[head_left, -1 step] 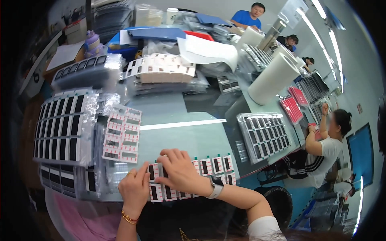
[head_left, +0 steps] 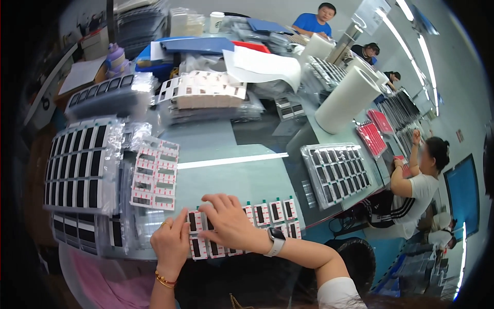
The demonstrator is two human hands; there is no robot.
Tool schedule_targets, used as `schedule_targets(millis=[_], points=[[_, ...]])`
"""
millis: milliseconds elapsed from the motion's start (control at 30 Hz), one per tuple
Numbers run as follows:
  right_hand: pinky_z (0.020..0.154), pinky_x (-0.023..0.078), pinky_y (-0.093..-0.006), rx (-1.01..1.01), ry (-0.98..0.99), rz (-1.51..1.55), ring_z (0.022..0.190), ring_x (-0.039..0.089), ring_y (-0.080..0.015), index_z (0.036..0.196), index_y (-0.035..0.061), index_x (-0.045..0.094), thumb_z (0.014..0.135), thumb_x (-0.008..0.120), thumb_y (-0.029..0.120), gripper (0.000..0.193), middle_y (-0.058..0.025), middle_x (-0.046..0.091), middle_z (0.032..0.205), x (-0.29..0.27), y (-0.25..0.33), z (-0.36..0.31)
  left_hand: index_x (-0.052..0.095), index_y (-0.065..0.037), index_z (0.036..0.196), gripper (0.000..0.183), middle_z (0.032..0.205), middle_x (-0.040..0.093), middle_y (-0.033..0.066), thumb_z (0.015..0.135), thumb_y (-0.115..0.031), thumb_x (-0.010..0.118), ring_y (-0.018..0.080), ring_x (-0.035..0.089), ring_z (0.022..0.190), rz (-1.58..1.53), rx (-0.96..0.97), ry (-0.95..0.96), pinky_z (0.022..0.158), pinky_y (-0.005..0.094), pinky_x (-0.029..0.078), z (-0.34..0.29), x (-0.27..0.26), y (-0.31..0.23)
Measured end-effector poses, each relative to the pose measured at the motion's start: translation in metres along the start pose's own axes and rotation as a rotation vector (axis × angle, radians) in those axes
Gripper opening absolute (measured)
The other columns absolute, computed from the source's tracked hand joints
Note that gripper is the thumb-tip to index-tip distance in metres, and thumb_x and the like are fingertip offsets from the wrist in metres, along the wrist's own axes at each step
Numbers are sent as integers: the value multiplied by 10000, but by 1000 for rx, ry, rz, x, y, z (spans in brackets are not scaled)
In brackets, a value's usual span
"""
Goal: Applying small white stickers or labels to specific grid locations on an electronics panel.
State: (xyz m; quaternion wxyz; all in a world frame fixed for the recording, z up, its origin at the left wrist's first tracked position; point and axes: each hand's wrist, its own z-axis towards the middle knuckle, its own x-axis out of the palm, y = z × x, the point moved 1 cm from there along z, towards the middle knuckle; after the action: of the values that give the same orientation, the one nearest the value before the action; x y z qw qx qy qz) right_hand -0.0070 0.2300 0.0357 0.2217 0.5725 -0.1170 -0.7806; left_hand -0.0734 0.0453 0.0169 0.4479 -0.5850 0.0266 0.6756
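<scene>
Along the table's near edge lie two rows of small white-framed pieces (head_left: 261, 213) with dark rectangular centres, pink-marked borders and green tabs. My left hand (head_left: 172, 239) is at the left end of these rows. Its thumb and index finger are drawn together beside the top corner piece; whatever is between the fingertips is too small to make out. Over the left part of the rows reaches my right hand (head_left: 226, 221), palm down, with bent fingers apart and the thumb spread. It covers several pieces, and its fingertips are close to the left hand's. A pink-marked sheet (head_left: 154, 175) with rectangular cut-outs lies beyond my left hand.
Bagged trays of dark rectangles (head_left: 82, 165) are stacked at the left. Another filled tray (head_left: 337, 175) lies at the right, near a large white roll (head_left: 347, 100). White cards (head_left: 211, 90) are piled at the back. A co-worker (head_left: 419, 175) sits at the right.
The whole picture has shifted very slightly. Both hands keep nearly the same pose over the pieces.
</scene>
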Motion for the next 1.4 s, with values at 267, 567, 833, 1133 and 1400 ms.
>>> schedule_targets(millis=[267,567,833,1133,1400], points=[[774,537,-363,326,49,484,897,704,-275,1003,-1,702,912,726,122,156,-134,720,972,-99,-13,-99,688,53,1021,184,784,669,39,1023,-81,562,102,575,679,-646,-401,56,601,267,448,-83,-26,17],[766,536,-281,649,114,-34,885,730,-216,1144,-65,669,985,659,297,396,-194,744,1011,-130,-81,-242,686,78,1023,253,929,727,78,1031,-156,590,70,615,868,-746,-596,102,788,220,464,-131,13,25],[705,553,-245,992,-144,1208,775,679,-107,1059,-28,659,1040,607,218,252,-63,713,927,-92,-76,-245,659,40,1009,321,613,607,41,1078,-233,506,136,582,486,-1118,-732,78,479,253,482,-113,-6,6],[555,425,-194,932,-271,938,629,535,-9,936,19,679,1014,647,198,198,45,624,733,-87,-68,-229,666,43,719,261,634,627,15,929,-106,708,76,499,505,-541,-425,126,481,231,345,-92,-1,15],[550,440,-303,619,-347,297,558,568,-188,946,3,690,969,670,142,142,-138,621,682,-129,-62,-221,656,13,924,106,714,647,56,971,-82,650,134,583,515,-735,-551,365,494,250,465,-90,-1,9]])
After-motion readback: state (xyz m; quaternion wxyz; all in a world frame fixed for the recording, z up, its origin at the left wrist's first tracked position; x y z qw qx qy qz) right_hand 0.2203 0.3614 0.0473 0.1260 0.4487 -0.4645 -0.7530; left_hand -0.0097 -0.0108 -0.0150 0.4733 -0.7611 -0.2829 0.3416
